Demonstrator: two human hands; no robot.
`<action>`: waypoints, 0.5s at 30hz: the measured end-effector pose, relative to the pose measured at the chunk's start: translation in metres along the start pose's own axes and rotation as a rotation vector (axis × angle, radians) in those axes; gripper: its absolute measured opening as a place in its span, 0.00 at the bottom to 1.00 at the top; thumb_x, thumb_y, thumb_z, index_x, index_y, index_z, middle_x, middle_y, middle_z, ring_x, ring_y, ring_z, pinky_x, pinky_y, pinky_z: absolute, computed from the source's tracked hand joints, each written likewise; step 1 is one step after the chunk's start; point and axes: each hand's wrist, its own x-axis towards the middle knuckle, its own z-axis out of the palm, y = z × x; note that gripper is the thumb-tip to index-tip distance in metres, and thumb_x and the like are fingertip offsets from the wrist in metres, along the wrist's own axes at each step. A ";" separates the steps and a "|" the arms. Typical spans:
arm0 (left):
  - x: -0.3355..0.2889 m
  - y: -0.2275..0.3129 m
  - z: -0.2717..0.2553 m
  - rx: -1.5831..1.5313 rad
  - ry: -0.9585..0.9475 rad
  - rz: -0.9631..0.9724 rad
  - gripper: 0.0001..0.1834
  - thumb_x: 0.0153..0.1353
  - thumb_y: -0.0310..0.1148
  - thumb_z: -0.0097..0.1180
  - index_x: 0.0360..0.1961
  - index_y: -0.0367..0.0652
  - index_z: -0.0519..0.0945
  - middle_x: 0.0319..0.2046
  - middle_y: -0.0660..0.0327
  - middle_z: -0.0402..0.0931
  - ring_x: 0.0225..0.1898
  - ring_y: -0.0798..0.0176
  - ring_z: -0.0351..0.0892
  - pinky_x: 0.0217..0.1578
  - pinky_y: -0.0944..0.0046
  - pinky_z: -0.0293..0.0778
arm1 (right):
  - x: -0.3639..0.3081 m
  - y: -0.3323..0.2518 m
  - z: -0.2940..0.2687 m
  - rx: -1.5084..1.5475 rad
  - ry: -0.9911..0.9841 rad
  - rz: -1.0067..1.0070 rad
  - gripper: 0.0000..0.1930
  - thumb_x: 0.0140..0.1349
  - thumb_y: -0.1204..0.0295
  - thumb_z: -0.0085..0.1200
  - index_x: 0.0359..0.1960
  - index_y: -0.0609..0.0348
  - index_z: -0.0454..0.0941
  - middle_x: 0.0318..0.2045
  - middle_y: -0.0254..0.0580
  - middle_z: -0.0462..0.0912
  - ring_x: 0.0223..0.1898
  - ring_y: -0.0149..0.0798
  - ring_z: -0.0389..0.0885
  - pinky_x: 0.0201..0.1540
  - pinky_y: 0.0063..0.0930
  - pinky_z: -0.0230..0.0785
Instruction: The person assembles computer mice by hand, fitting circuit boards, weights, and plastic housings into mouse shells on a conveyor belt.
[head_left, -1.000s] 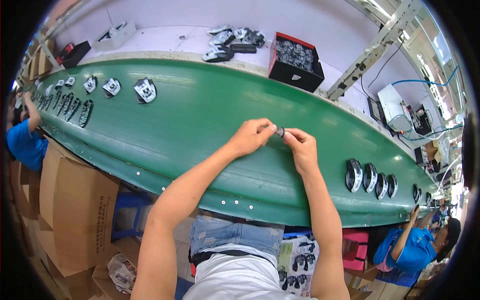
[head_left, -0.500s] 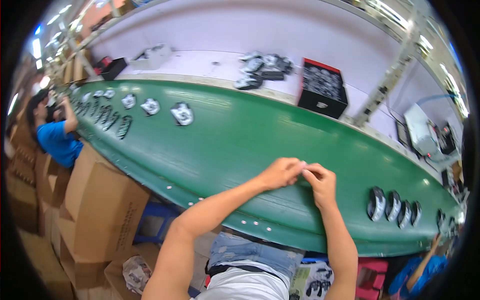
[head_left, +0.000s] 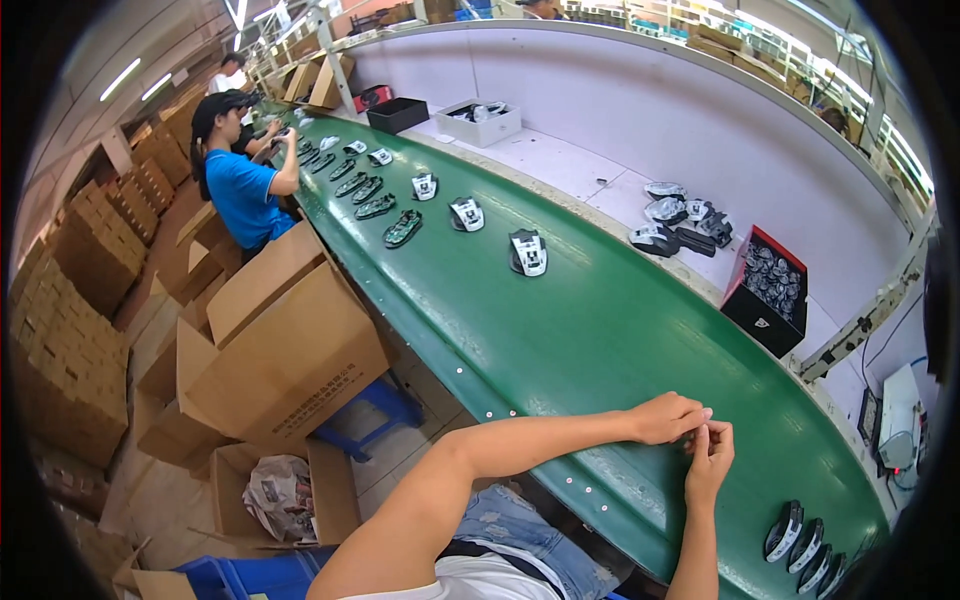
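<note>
My left hand [head_left: 668, 417] and my right hand [head_left: 709, 455] meet above the green conveyor belt [head_left: 620, 330]. Their fingertips are pinched together and touch each other. Whatever may be between them is too small or hidden to make out. Closest on the belt, to the right of my hands, stands a row of curved black-and-silver shells [head_left: 785, 531]. Farther left along the belt lie white-and-black moulded parts [head_left: 528, 253] and dark oval pieces with green inside [head_left: 403, 229].
On the white ledge behind the belt are a pile of grey and black parts [head_left: 680, 215] and a black-and-red box [head_left: 765, 290] filled with small parts. A person in blue [head_left: 238, 180] works at the left. Cardboard boxes [head_left: 290, 340] and a blue stool [head_left: 375, 415] stand beside the belt.
The view has swung left, so the belt and its parts appear farther right, and more of the person in blue and the boxes shows. My hands stay pinched together.
</note>
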 end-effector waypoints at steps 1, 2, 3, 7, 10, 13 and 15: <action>-0.001 -0.001 -0.004 0.173 0.060 0.071 0.24 0.74 0.46 0.44 0.29 0.38 0.78 0.17 0.56 0.76 0.19 0.58 0.75 0.25 0.58 0.71 | 0.002 -0.001 0.000 0.032 -0.018 0.021 0.08 0.74 0.69 0.51 0.39 0.60 0.72 0.31 0.33 0.76 0.31 0.25 0.76 0.32 0.18 0.68; -0.002 -0.001 -0.009 0.347 0.118 0.139 0.22 0.73 0.46 0.47 0.29 0.39 0.78 0.18 0.53 0.77 0.20 0.53 0.76 0.25 0.55 0.71 | -0.001 0.000 -0.001 0.029 -0.030 0.011 0.08 0.74 0.69 0.51 0.39 0.60 0.72 0.31 0.33 0.76 0.31 0.25 0.76 0.32 0.18 0.68; 0.000 -0.002 -0.021 0.379 0.164 0.138 0.20 0.70 0.46 0.51 0.30 0.40 0.78 0.19 0.51 0.78 0.21 0.49 0.77 0.26 0.52 0.72 | 0.000 0.006 -0.004 0.067 0.011 0.064 0.07 0.74 0.69 0.50 0.39 0.60 0.72 0.34 0.34 0.77 0.32 0.26 0.76 0.32 0.18 0.69; -0.033 -0.010 -0.121 0.852 0.326 -0.006 0.15 0.61 0.45 0.59 0.35 0.44 0.81 0.27 0.47 0.82 0.31 0.39 0.82 0.35 0.43 0.78 | 0.004 0.004 -0.009 0.214 0.079 0.205 0.08 0.74 0.68 0.50 0.41 0.60 0.73 0.45 0.40 0.80 0.35 0.28 0.79 0.33 0.20 0.72; -0.090 -0.015 -0.242 1.173 0.539 -0.150 0.14 0.60 0.45 0.58 0.36 0.45 0.81 0.27 0.48 0.82 0.32 0.40 0.82 0.33 0.42 0.77 | 0.008 0.012 -0.013 0.176 0.007 0.189 0.09 0.74 0.66 0.50 0.41 0.60 0.73 0.43 0.42 0.83 0.32 0.27 0.79 0.32 0.18 0.70; -0.147 -0.006 -0.346 1.405 0.863 -0.348 0.17 0.62 0.47 0.57 0.38 0.43 0.78 0.29 0.46 0.83 0.33 0.38 0.83 0.33 0.41 0.78 | 0.009 0.009 -0.008 0.126 0.027 0.113 0.09 0.75 0.66 0.50 0.40 0.60 0.73 0.39 0.41 0.84 0.29 0.25 0.77 0.29 0.17 0.68; -0.200 -0.004 -0.404 1.562 1.019 -0.585 0.27 0.60 0.57 0.59 0.40 0.40 0.77 0.31 0.46 0.84 0.35 0.38 0.84 0.35 0.42 0.79 | 0.011 0.006 -0.008 0.114 -0.004 0.123 0.07 0.74 0.70 0.49 0.40 0.61 0.72 0.40 0.43 0.84 0.29 0.24 0.77 0.30 0.18 0.69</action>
